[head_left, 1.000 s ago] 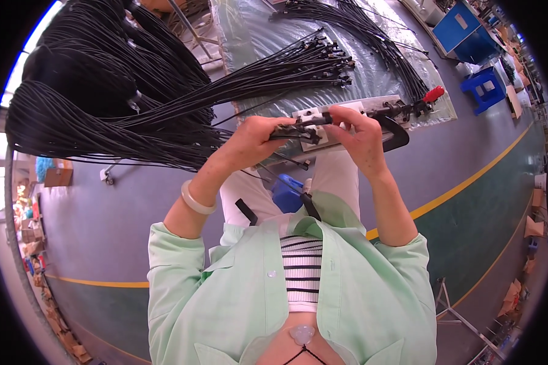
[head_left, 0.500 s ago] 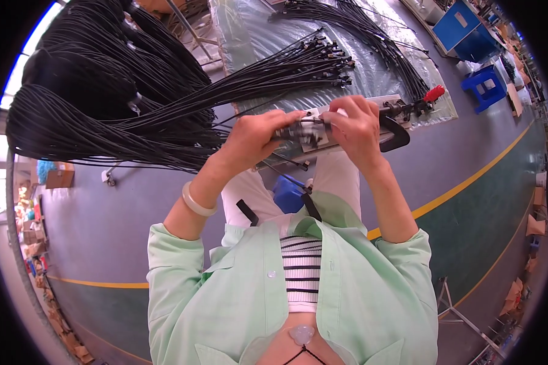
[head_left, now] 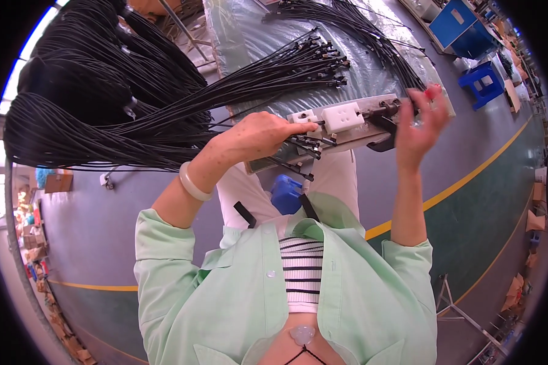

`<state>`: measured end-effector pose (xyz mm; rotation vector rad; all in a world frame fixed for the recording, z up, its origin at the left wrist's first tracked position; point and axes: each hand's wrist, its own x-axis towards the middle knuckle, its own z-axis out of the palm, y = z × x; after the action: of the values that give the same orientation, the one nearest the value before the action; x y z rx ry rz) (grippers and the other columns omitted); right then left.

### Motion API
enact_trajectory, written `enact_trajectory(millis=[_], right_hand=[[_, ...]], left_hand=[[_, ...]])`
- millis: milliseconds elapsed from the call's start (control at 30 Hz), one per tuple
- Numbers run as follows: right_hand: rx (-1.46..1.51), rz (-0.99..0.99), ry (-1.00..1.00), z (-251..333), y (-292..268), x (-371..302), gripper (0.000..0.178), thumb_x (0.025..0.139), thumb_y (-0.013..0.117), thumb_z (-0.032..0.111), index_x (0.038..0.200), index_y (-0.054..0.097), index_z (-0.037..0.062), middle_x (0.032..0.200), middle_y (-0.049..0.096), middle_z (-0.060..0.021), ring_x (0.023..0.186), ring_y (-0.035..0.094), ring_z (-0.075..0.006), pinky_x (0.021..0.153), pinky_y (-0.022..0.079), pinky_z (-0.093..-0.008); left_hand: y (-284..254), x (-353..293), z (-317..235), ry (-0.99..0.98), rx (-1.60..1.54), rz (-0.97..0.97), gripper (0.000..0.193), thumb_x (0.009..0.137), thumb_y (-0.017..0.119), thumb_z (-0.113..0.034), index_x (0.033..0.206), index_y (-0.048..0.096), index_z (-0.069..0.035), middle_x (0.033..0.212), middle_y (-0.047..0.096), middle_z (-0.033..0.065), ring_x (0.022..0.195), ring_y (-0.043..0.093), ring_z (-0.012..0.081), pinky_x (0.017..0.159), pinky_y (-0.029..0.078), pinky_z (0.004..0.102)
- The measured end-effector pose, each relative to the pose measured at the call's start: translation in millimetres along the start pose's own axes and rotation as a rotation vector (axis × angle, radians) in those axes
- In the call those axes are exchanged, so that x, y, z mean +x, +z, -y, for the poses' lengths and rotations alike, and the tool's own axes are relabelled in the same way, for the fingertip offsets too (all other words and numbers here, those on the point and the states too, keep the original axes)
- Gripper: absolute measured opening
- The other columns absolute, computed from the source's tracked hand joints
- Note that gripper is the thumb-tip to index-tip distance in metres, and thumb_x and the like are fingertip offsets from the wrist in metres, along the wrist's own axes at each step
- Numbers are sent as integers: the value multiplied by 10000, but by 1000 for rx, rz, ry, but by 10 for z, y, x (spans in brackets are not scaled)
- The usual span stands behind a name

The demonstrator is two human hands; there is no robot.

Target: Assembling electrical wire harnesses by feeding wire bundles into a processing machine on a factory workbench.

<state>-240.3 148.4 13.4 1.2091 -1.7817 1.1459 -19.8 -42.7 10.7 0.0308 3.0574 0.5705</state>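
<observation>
My left hand point(head_left: 259, 135) is closed around several black cables, whose plug ends point(head_left: 305, 146) poke out below its fingers. Its index finger stretches to a cable tip beside a small white block point(head_left: 302, 117). A larger white block with small holes point(head_left: 343, 117) sits on the metal plate of a fixture point(head_left: 380, 99). To the right, a dark toggle clamp point(head_left: 385, 111) adjoins that block. My right hand point(head_left: 422, 125), slightly blurred, is raised with its fingers apart near the clamp's red handle point(head_left: 433, 91), which the fingers partly cover.
A thick bundle of black cables point(head_left: 73, 91) hangs at the left, its plug ends spread over a plastic-covered table point(head_left: 249, 36). More cables point(head_left: 377, 36) lie at the far side. A blue stool point(head_left: 482, 85) and a blue bin point(head_left: 460, 27) stand at right.
My right hand has moved right, from the fixture's middle to the red handle, and its fingers have spread. The larger white block is now uncovered. My left hand stays beside the smaller one.
</observation>
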Motion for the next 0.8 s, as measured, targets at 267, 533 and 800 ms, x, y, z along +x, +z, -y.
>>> enact_trajectory(millis=[267,533,800], right_hand=[[626,193,789,-681,87,271,197,895,595,147,759,610,5,780,591,-24,721,525,-99,681,416,-272],[239,263,280,-466,292,77,382,926,554,232,607,478,37,566,462,-2,523,375,-111,496,303,-267],[-190,-222,23,-392,117,368,92,839,649,106,871,603,33,958,623,-59,882,574,-187,728,446,-281]], left_hand=[[-26,21,-51,-100,-76,70,650,790,567,-30,1346,397,-319,747,613,159,669,607,333,609,481,414],[40,-95,-31,-76,-64,10,657,762,582,-7,1346,400,-247,827,637,172,727,627,333,655,492,406],[-22,-191,-142,225,-740,-235,340,784,566,59,1115,589,-14,1073,622,94,1033,582,208,907,434,275]])
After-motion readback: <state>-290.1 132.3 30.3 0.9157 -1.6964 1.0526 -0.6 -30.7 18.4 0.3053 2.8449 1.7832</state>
